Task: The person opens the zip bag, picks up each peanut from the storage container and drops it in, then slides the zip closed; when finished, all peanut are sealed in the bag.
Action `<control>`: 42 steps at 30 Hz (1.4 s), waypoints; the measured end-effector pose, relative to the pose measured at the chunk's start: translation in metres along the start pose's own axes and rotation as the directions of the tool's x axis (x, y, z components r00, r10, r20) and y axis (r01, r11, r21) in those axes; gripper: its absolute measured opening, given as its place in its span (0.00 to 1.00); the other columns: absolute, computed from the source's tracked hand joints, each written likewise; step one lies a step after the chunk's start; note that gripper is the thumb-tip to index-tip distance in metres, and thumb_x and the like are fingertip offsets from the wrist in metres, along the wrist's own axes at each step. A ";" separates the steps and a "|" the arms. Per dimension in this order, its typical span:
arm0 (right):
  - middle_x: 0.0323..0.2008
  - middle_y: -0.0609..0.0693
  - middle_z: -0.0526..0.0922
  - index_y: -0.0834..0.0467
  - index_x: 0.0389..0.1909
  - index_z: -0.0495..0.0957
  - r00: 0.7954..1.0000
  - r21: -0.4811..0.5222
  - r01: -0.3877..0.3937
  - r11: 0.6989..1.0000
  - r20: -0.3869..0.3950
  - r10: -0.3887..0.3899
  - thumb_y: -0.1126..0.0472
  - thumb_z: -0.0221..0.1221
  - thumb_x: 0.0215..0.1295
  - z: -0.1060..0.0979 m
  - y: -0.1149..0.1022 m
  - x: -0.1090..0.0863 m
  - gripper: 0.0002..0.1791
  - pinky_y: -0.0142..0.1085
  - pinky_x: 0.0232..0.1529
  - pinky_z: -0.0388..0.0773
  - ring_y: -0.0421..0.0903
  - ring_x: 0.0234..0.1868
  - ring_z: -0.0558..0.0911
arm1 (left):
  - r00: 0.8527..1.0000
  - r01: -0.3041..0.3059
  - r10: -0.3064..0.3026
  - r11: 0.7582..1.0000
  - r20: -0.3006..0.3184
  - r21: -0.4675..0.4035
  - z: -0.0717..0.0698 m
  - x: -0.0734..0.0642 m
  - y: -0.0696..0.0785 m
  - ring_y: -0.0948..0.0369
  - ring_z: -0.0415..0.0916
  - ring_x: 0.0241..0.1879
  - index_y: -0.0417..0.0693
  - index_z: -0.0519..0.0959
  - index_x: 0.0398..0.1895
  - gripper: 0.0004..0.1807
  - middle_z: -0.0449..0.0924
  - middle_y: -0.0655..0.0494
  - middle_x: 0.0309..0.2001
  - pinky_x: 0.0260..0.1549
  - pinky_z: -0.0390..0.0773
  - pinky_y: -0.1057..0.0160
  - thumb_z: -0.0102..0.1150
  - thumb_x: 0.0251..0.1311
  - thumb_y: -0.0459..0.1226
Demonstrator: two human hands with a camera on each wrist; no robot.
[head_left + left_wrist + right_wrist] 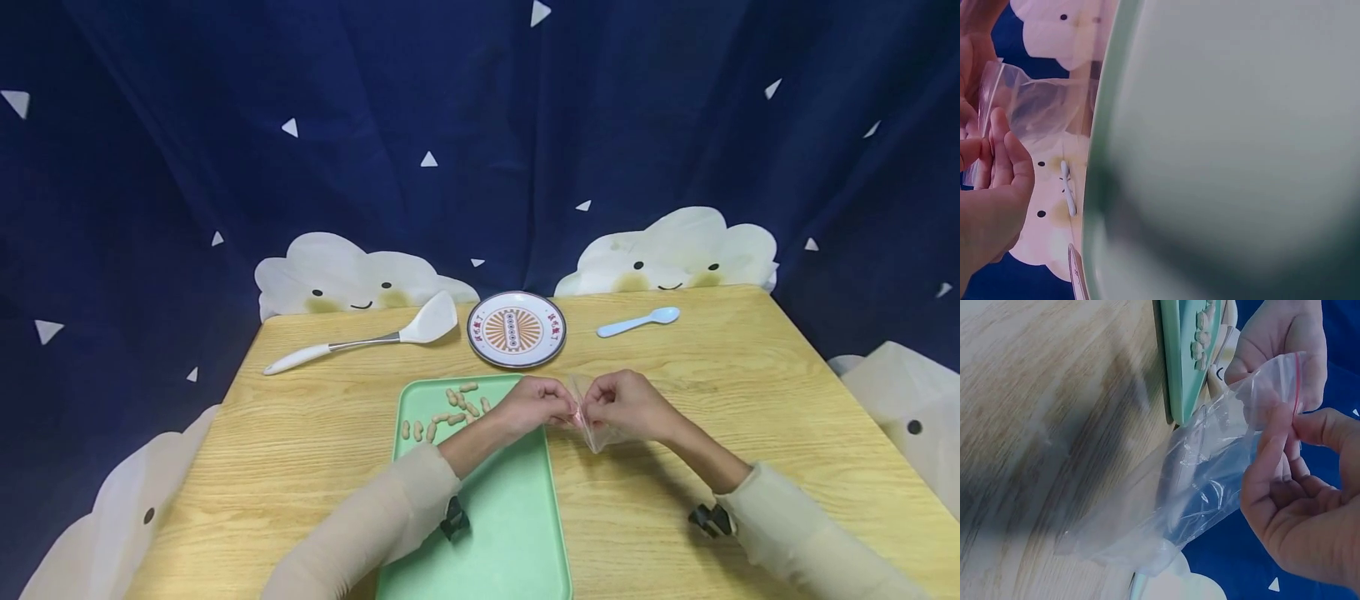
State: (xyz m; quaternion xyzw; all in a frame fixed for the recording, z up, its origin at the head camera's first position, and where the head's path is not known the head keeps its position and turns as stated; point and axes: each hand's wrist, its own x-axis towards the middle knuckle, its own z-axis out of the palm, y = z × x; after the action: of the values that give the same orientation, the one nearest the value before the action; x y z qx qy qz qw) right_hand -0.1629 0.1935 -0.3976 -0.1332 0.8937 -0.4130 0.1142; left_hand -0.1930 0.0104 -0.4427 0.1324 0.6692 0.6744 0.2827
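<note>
Both hands hold a clear zip bag (1204, 481) by its top edge, just right of the green tray (510, 517). Thumb and fingers of my left hand (536, 402) pinch one part of the rim. My right hand (628, 404) pinches the rim close by, at the red zip strip seen in the right wrist view. The bag's body hangs down and looks flat, with nothing visible inside. Several peanuts in their shells (456, 417) lie scattered at the far end of the tray, some partly hidden behind the left hand and forearm.
Behind the tray stands a round patterned plate (516, 330). A white spatula (431, 321) lies to its left, and a light blue spoon (637, 322) to its right. The wooden table (300, 467) ends at a dark blue curtain with cloud shapes.
</note>
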 end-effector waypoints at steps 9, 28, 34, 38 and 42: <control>0.18 0.49 0.81 0.63 0.27 0.75 0.997 0.051 -0.070 0.996 -0.041 0.072 0.68 0.56 0.50 -0.001 0.001 -0.002 0.03 0.30 0.19 0.72 0.44 0.20 0.81 | 0.995 -0.003 -0.002 0.999 -0.098 -0.051 0.004 -0.002 0.000 0.63 0.83 0.24 0.28 0.78 0.30 0.04 0.85 0.40 0.29 0.40 0.83 0.56 0.53 0.54 0.23; 0.17 0.42 0.80 0.57 0.23 0.84 0.968 -0.366 0.159 0.917 -0.126 -0.218 0.69 0.54 0.52 -0.002 -0.004 0.000 0.10 0.26 0.21 0.67 0.33 0.17 0.68 | 0.962 -0.185 0.256 0.869 -0.097 0.460 0.002 -0.007 0.011 0.59 0.82 0.19 0.42 0.86 0.34 0.12 0.84 0.51 0.25 0.18 0.74 0.73 0.51 0.56 0.29; 0.08 0.37 0.64 0.50 0.09 0.70 0.954 -0.527 0.185 0.830 -0.107 -0.281 0.66 0.54 0.47 -0.006 -0.010 0.002 0.13 0.27 0.17 0.59 0.34 0.13 0.61 | 0.947 -0.218 0.315 0.764 -0.056 0.608 0.002 -0.008 0.012 0.72 0.76 0.15 0.41 0.86 0.28 0.10 0.85 0.52 0.21 0.18 0.74 0.74 0.54 0.55 0.34; 0.09 0.39 0.65 0.50 0.09 0.69 0.963 -0.584 0.167 0.794 -0.077 -0.259 0.62 0.57 0.50 -0.010 -0.013 0.002 0.14 0.28 0.17 0.59 0.36 0.13 0.62 | 0.944 -0.219 0.324 0.763 -0.067 0.608 0.002 -0.008 0.012 0.64 0.81 0.17 0.42 0.86 0.24 0.13 0.84 0.49 0.20 0.15 0.72 0.74 0.57 0.59 0.39; 0.12 0.41 0.68 0.50 0.11 0.69 0.973 -0.608 0.173 0.775 -0.017 -0.231 0.60 0.59 0.47 -0.014 -0.016 0.003 0.12 0.29 0.18 0.60 0.37 0.15 0.63 | 0.941 -0.226 0.333 0.755 -0.063 0.615 0.001 -0.007 0.011 0.65 0.80 0.17 0.46 0.85 0.21 0.10 0.84 0.54 0.19 0.17 0.73 0.75 0.61 0.56 0.39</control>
State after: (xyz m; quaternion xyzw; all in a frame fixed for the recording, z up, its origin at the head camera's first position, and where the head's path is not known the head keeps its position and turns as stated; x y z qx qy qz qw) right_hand -0.1676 0.1931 -0.3768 -0.2389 0.9630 -0.1229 -0.0200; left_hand -0.1891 0.0076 -0.4304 0.2563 0.8414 0.4714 0.0644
